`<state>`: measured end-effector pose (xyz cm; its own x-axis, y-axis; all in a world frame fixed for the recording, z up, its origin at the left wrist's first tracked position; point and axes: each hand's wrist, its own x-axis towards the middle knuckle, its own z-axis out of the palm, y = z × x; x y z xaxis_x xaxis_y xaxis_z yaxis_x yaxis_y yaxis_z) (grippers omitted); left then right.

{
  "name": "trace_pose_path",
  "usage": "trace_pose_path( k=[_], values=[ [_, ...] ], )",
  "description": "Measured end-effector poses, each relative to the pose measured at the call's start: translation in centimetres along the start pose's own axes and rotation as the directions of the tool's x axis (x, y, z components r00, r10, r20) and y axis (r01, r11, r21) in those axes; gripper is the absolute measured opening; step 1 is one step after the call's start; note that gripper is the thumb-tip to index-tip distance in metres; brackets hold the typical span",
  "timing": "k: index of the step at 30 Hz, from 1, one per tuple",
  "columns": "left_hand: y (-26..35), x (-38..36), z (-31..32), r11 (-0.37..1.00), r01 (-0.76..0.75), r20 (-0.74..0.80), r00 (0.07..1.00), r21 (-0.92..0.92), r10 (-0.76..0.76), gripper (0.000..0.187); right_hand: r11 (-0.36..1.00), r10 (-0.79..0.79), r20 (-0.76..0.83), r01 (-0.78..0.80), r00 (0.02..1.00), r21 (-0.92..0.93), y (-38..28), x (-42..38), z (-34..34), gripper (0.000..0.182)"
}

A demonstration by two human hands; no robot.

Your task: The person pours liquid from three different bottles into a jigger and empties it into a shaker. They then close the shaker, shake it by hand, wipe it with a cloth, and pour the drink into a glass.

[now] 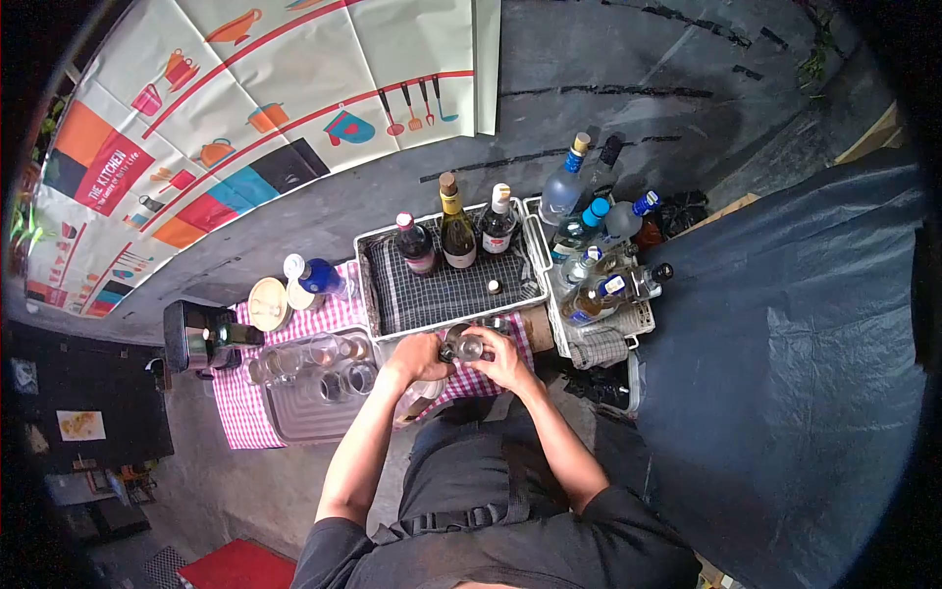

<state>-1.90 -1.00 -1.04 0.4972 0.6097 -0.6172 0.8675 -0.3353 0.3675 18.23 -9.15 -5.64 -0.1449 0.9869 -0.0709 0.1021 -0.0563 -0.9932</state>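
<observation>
My right hand [504, 359] has its fingers curled round a small clear glass [470, 348], whose round rim faces up toward me. Right beside it my left hand [420, 359] is closed in a fist, close to the glass; what it grips is mostly hidden, with only a small dark end showing by the thumb. Below the left hand, at the table's front edge, a clear glass vessel [422, 395] is partly covered by the forearm. Both hands are over the pink checked cloth [469, 386], just in front of the white wire basket [365, 285].
Three bottles [457, 236] and a small loose cap [494, 287] are in the basket. Several more bottles crowd a second white basket [643, 319] at right. Several glasses stand on a grey tray [304, 427] at left, near a blue bottle [319, 278] and a black container [186, 334].
</observation>
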Motion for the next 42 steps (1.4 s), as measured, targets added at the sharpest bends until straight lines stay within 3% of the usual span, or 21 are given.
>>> trace_pose_path(
  k=[2, 3, 5, 6, 8, 10, 14, 29, 42],
  values=[
    [-1.0, -0.4, 1.2, 0.990, -0.076, -0.227, 0.973, -0.116, 0.048, 0.042, 0.979, 0.106, 0.011, -0.106, 0.994, 0.172, -0.1, -0.3, -0.2, 0.056],
    [-1.0, -1.1, 1.2, 0.990, -0.077, -0.226, 0.973, -0.117, 0.049, 0.042, 0.980, 0.107, 0.010, -0.108, 0.994, 0.170, -0.2, -0.4, -0.4, 0.056],
    [-1.0, -2.6, 1.2, 0.954, -0.084, -0.344, 0.939, -0.289, -0.022, 0.039, 0.994, -0.031, -0.048, 0.026, 0.998, -0.109, -0.4, -0.4, -0.9, 0.058],
    [-1.1, -3.1, 1.2, 0.932, -0.072, -0.319, 0.946, -0.356, -0.049, 0.036, 0.994, -0.031, -0.045, 0.026, 0.998, -0.110, -0.6, -0.3, -1.1, 0.058],
    [-1.3, -4.0, 1.1, 0.929, -0.034, -0.292, 0.953, -0.368, -0.081, 0.038, 0.895, -0.113, -0.045, 0.082, 0.993, -0.439, -1.0, -0.3, -1.3, 0.061],
    [-0.8, -5.1, 0.1, 0.915, 0.054, -0.217, 0.964, -0.400, -0.151, 0.036, 0.875, -0.108, -0.019, 0.086, 0.994, -0.476, -0.4, 0.1, -1.1, 0.062],
    [-1.9, -5.5, 1.3, 0.911, 0.015, -0.281, 0.949, -0.412, -0.142, 0.035, 0.792, -0.093, 0.044, 0.101, 0.995, -0.603, 0.3, 0.8, -0.3, 0.064],
    [-1.9, -6.6, 1.8, 0.902, 0.057, -0.341, 0.914, -0.428, -0.219, 0.036, 0.806, -0.007, 0.090, 0.059, 0.996, -0.589, -2.4, 1.4, -0.9, 0.066],
    [-1.0, -7.6, 2.7, 0.824, 0.063, -0.336, 0.893, -0.563, -0.298, 0.031, 0.815, 0.050, 0.140, 0.040, 0.989, -0.578, -2.5, 2.0, -2.4, 0.067]
  ],
)
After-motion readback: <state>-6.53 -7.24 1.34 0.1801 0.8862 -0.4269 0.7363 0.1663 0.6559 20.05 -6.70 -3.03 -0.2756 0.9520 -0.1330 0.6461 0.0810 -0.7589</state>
